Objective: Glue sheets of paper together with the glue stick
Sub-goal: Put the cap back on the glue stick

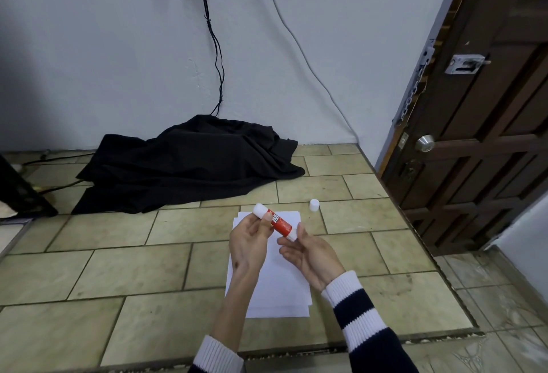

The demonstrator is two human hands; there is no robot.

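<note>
Both hands grip red-and-white cylindrical glue stick [274, 221] above white paper sheets [275, 283]: left hand [250, 239] far end, right hand [308, 254] near end; white cap [314, 205] far right on floor.

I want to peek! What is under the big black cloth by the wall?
Black cables run down the wall and slip under the black cloth, which bulges over something. What it is cannot be seen, because the cloth covers it. Around it only the tiled floor shows.
</note>
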